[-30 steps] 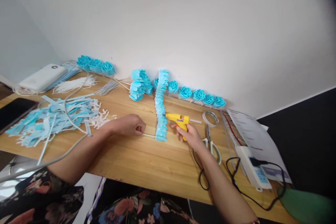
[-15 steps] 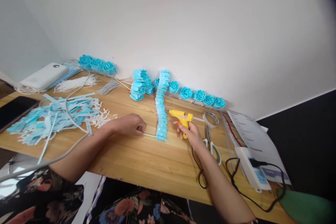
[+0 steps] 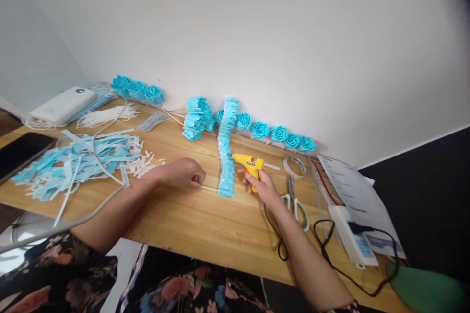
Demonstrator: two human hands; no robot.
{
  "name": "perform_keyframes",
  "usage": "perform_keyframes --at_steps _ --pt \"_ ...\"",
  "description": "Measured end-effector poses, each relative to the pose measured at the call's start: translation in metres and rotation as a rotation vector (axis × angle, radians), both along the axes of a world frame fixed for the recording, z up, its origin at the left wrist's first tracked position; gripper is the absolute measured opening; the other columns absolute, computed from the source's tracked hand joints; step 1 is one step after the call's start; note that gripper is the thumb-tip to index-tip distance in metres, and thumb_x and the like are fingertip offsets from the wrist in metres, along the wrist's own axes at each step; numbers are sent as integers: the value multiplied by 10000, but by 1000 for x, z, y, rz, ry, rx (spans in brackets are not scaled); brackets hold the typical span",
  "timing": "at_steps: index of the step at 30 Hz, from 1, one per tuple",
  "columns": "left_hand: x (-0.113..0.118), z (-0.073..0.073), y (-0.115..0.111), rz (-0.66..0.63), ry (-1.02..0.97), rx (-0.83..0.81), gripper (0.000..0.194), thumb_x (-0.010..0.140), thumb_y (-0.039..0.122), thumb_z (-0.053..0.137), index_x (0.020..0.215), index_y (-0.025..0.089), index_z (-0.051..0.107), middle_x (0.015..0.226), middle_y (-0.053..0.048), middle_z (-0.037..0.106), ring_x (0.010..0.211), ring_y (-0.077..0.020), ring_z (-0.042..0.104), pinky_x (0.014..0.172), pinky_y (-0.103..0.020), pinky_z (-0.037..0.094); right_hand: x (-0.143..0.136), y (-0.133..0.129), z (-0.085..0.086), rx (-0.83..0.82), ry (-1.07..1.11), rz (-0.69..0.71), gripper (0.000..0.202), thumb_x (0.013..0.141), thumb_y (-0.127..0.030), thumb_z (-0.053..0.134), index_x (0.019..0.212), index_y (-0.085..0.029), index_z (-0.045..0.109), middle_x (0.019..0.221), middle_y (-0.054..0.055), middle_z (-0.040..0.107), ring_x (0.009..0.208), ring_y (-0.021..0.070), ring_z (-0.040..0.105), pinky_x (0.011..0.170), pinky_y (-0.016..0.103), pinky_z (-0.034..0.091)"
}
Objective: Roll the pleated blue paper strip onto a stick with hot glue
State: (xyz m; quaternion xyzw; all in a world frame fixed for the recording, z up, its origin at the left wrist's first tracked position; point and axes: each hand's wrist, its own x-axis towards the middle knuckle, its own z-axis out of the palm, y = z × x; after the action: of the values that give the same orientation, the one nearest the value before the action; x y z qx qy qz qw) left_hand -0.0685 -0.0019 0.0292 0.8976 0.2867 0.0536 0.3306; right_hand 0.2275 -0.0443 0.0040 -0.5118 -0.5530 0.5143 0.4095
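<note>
My left hand (image 3: 187, 174) is closed around a thin pale stick (image 3: 210, 188), whose far end meets the lower end of a long pleated blue strip (image 3: 226, 151). The strip lies on the table and runs away from me toward the wall. In my right hand (image 3: 265, 187) is a yellow hot glue gun (image 3: 249, 162) with a glue stick poking out of its back. Its nozzle points left, at the strip's right edge; whether it touches cannot be made out. Past the strip, finished blue paper roses (image 3: 278, 133) line the wall.
Right of my right hand lie scissors (image 3: 294, 200), a tape roll (image 3: 294, 167) and a power strip (image 3: 353, 234) with a black cord. At left are blue scraps (image 3: 84, 161), a phone (image 3: 24, 154), a white power bank (image 3: 62, 105) and a grey cable crossing my forearm.
The glue gun in my right hand has shifted slightly left, closer to the pleated strip. My left hand has stayed nearly still with the stick.
</note>
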Motion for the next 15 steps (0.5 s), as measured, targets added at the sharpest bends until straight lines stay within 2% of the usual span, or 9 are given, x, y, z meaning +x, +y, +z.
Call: perform_keyframes --at_steps 3,8,15 --pt "0 0 0 -8 -6 -2 78 724 141 566 679 161 627 648 26 601 583 -96 492 594 -217 316 0 1 -2 -11 -12 17 338 779 -483 669 919 -178 630 1059 99 681 619 121 564 462 240 471" --pt "0 0 0 -7 -8 2 71 725 155 578 667 162 619 633 29 582 578 -97 482 582 -223 306 -1 3 -5 -4 -23 16 343 780 -467 667 963 -180 623 1070 106 673 687 146 573 449 230 475" --pt "-1 -1 0 -2 -37 -8 74 714 153 577 659 165 624 625 31 579 570 -100 479 582 -230 306 -4 1 0 31 -14 -106 340 776 -470 657 962 -188 617 1099 109 674 698 149 583 441 224 469"
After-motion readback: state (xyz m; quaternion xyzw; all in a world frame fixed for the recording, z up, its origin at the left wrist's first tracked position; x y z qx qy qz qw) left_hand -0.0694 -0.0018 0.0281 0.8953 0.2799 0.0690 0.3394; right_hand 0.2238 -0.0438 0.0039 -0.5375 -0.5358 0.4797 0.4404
